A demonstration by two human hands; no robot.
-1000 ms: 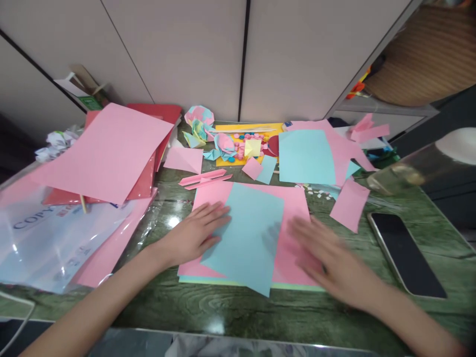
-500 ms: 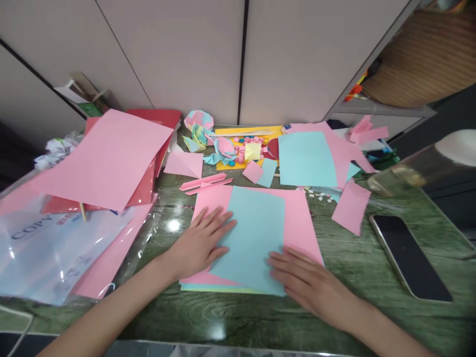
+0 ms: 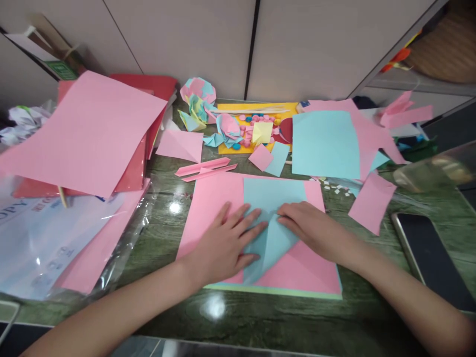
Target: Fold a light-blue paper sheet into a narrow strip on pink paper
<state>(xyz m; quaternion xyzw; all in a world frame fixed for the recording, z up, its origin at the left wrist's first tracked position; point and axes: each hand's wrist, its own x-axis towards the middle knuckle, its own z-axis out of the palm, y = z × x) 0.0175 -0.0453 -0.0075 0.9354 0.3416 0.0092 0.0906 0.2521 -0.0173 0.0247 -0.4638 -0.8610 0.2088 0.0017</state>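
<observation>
A light blue paper sheet [image 3: 273, 198] lies in the middle of the green marbled tabletop [image 3: 282, 317], on top of a larger pink paper sheet [image 3: 211, 198] that rests on a pale green one. Its lower part narrows to a point toward 6 o'clock, with a crease running up between the hands. The left hand [image 3: 226, 243] lies palm down at the sheet's 8 o'clock side, fingers spread and flat, their tips on the blue paper. The right hand [image 3: 312, 230] presses down at its 3 o'clock side, fingers close together, tips meeting the crease; neither hand pinches anything. From the blue sheet, a black smartphone [image 3: 431, 258] lies well apart at 4 o'clock and a small pink paper rectangle [image 3: 372, 203] at 3 o'clock. A second light blue square [image 3: 323, 144] sits at 1 o'clock, two folded pink strips [image 3: 204, 168] at 10 o'clock, and a big pink sheet [image 3: 82, 134] over a red folder [image 3: 130, 173] farther out at 9 to 10 o'clock.
</observation>
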